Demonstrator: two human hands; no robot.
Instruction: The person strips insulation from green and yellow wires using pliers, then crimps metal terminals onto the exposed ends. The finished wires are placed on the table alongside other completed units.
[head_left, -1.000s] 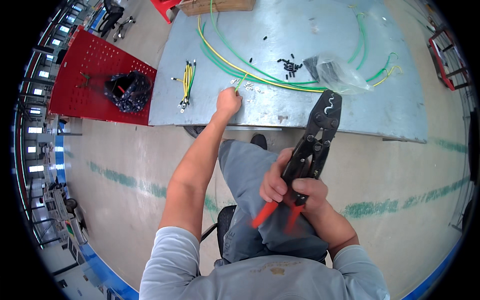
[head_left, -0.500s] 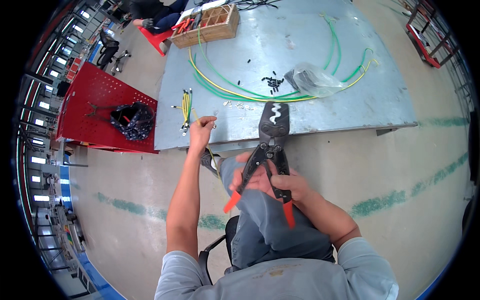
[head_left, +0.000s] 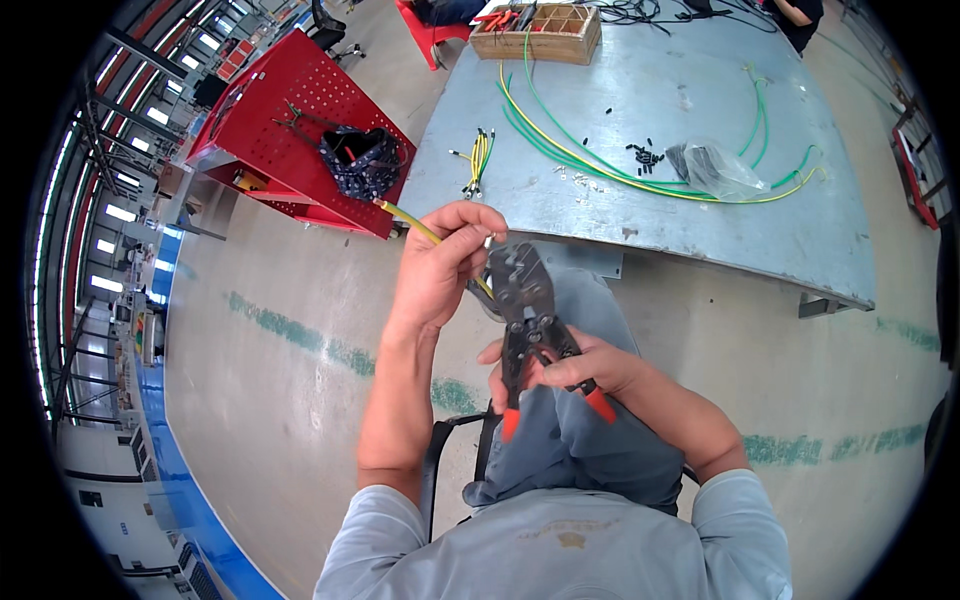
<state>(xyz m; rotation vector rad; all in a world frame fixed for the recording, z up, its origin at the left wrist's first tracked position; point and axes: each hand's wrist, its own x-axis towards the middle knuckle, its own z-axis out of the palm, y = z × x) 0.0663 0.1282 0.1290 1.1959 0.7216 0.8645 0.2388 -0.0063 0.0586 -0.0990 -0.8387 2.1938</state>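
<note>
My left hand [head_left: 440, 262] pinches a short yellow-green wire [head_left: 412, 222] whose free end sticks out to the upper left. The wire's other end runs into the black jaws of a crimping tool [head_left: 525, 300] with red handles. My right hand [head_left: 560, 368] grips those handles over my lap. Both hands are in front of the near edge of a grey metal table [head_left: 700, 215]. On the table lie long green and yellow cables [head_left: 590, 160], a bundle of short yellow-green wires [head_left: 478, 158], a scatter of small black parts [head_left: 645, 155] and a clear plastic bag [head_left: 715, 168].
A red perforated cart [head_left: 285, 110] with a dark bag [head_left: 360, 158] stands to the left of the table. A wooden compartment box [head_left: 538, 32] sits at the table's far edge. The concrete floor carries green painted lines [head_left: 300, 335]. I am seated on a chair.
My left hand has come back from the table's edge with a short wire. Both hands have drawn together, and the wire's end now sits in the crimper's jaws.
</note>
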